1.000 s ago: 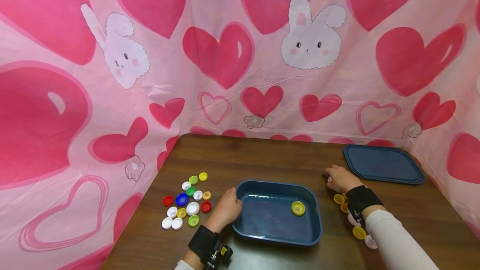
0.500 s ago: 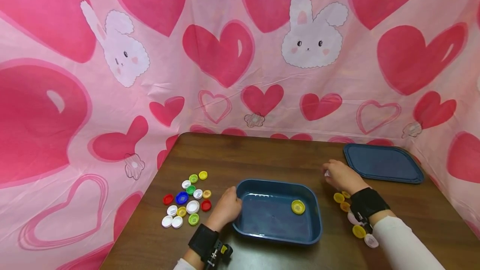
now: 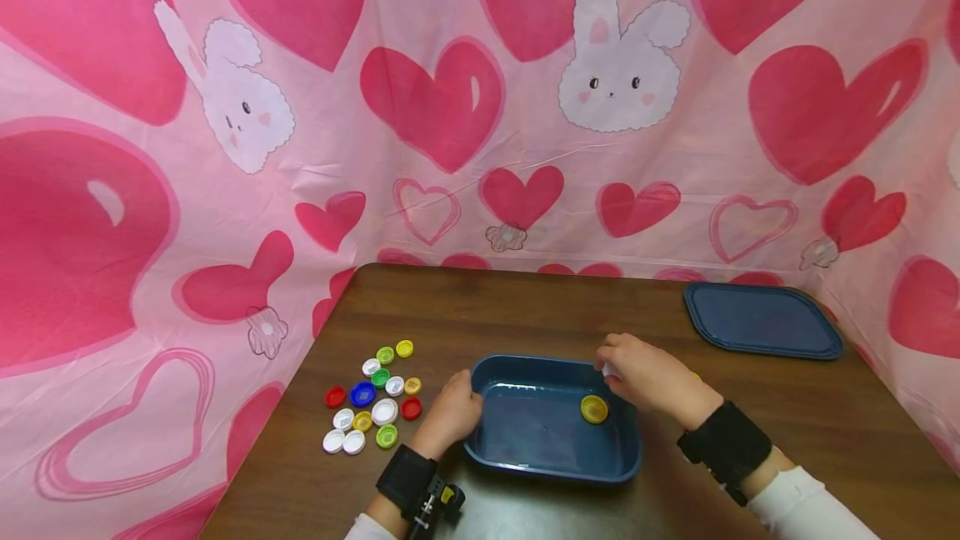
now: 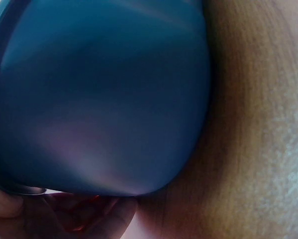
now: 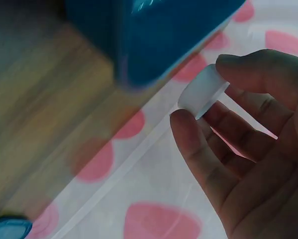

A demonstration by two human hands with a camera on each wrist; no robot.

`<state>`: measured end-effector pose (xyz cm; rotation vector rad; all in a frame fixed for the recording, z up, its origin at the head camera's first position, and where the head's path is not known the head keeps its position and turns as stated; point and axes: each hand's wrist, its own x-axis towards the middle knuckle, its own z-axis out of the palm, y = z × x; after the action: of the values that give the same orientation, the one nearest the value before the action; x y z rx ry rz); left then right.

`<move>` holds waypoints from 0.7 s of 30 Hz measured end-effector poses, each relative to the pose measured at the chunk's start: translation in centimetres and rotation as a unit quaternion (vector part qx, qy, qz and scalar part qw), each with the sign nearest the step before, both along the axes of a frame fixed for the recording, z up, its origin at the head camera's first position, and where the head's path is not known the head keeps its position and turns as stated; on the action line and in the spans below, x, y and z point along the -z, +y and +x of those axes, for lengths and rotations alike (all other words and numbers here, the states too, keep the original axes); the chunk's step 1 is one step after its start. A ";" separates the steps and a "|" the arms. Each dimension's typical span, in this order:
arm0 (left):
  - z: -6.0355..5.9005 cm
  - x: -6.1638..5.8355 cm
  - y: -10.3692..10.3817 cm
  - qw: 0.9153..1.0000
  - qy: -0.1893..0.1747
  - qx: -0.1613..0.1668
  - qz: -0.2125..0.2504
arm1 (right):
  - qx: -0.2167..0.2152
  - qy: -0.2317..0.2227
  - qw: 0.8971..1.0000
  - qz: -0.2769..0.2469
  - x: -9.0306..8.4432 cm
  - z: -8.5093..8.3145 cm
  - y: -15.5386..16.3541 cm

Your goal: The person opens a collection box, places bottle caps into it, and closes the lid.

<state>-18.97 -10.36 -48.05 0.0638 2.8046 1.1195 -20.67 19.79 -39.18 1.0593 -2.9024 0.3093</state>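
My right hand (image 3: 645, 375) pinches a small white plastic bottle cap (image 5: 202, 91) between thumb and forefinger; that grip is clenched on the cap, held above the far right corner of the dark blue rectangular plastic tub (image 3: 525, 465). From the head view the cap shows only as a white sliver at my fingertips. My left hand (image 3: 452, 408) grasps the tub's left rim, fingers curled over the edge, its grip closed on the wall.

Inside the tub, 1 yellow bottle cap (image 3: 594, 409) lies open side up near the right wall, just below my right hand.

The tub sits on the dark brown wooden surface (image 3: 525, 315). To its left lies a loose cluster of bottle caps (image 3: 371, 398) in white, yellow, green, red and blue, near my left hand but apart from the tub. The flat dark blue lid (image 3: 761, 320) rests at the far right of the surface, well apart from the tub. A pink cloth backdrop with hearts and white rabbits (image 3: 420, 107) hangs behind.
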 end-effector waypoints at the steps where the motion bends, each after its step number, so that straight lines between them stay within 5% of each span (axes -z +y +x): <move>1: 0.0 0.0 0.0 1.000 -0.002 -0.001 0.002 | -0.006 -0.004 1.000 0.001 0.0 0.3 -0.3; 14: 0.0 0.0 -0.1 1.000 -0.014 -0.002 0.013 | -0.032 -0.088 0.995 0.027 3.6 3.3 -2.5; 21: 0.0 0.0 -0.1 1.000 -0.015 -0.003 0.017 | -0.042 -0.097 0.994 0.031 4.9 3.8 -2.6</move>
<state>-18.96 -10.44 -48.04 0.0406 2.7610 1.1601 -16.84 17.20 -44.10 1.2290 -3.0607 0.3454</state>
